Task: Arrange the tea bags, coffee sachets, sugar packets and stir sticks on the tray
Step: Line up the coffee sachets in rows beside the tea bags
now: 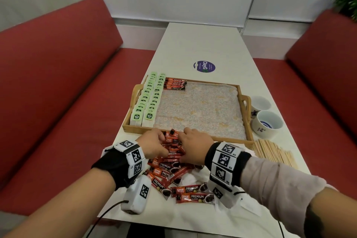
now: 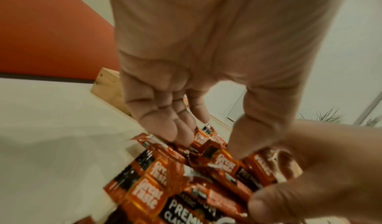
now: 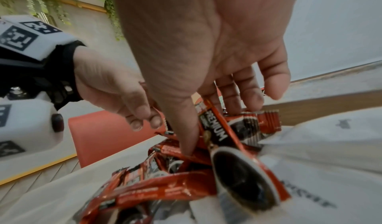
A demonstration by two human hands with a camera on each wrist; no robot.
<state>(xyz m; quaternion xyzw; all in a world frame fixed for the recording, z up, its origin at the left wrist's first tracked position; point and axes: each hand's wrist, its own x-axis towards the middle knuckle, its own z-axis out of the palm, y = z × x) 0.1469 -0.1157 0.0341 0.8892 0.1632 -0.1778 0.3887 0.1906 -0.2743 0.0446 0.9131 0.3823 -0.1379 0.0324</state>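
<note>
Both hands work in the loose pile of red coffee sachets (image 1: 170, 168) lying on the white bench (image 1: 202, 44), just in front of the near rim of the wooden tray (image 1: 249, 121). The left hand (image 1: 152, 144) reaches into the far end of the pile, its fingers (image 2: 177, 129) pointing down onto the sachets with the thumb set apart from them; the grip is loose and fairly wide, touching the packets rather than closed round one. The right hand (image 1: 195, 146) faces it from the other side, and its thumb (image 3: 184, 129) and fingers (image 3: 233, 96) pinch a bunch of sachets stood on edge between them, so that grip is narrow and holding sachets. The two hands are near each other over the same heap.

On the tray, two rows of green-tagged tea bags (image 1: 146, 100) run along the left side, and a short stack of coffee sachets (image 1: 174, 83) lies at the far left corner beside them. The rest of the speckled tray liner (image 1: 202, 108) is bare. A bundle of wooden stir sticks (image 1: 272, 152) lies on the bench just right of the tray's near corner, and two white cups (image 1: 266, 120) stand beside the tray's right handle. Red bench seats (image 1: 58, 83) flank both sides.
</note>
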